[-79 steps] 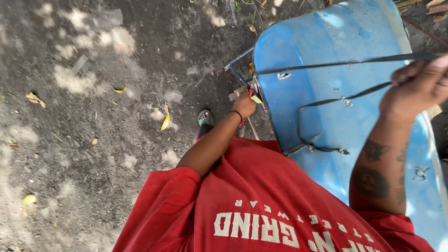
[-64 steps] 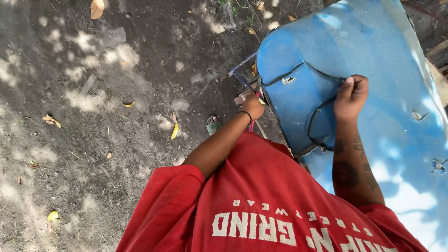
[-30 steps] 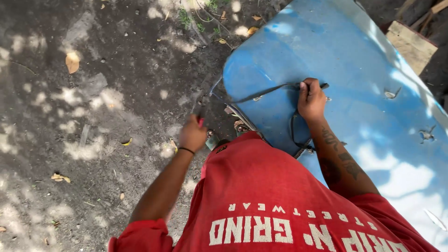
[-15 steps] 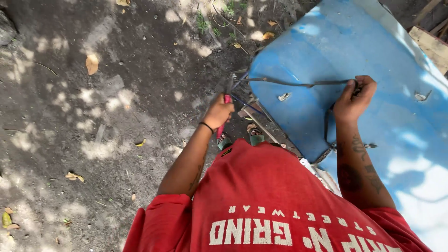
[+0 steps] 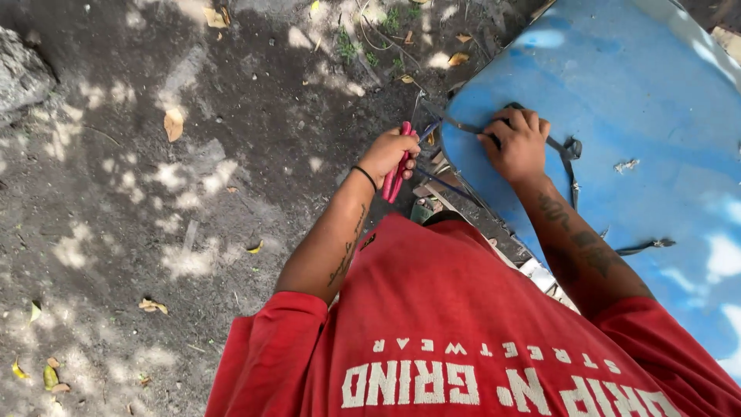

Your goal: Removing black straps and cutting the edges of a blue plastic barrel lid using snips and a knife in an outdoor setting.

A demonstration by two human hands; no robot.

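My left hand [image 5: 390,153] grips red-handled pliers [image 5: 399,166], their jaws pointing at a thin dark metal wire [image 5: 455,126] at the left edge of a big blue curved panel [image 5: 641,100]. My right hand [image 5: 515,139] presses down on that wire where it lies across the blue panel, fingers curled over it. The wire runs on to the right, bends down and ends lower on the panel [image 5: 644,247]. My red shirt fills the lower middle of the head view.
Dark bare soil [image 5: 193,193] with dry leaves [image 5: 174,123] and sun patches spreads left. A grey rock [image 5: 23,73] sits at the far left. Small weeds [image 5: 370,38] grow near the top. Wood and metal scraps [image 5: 448,193] lie beside the panel's edge.
My left hand with the pliers rose from the ground beside my body up to the wire at the panel's edge. My right hand slid left along the wire.
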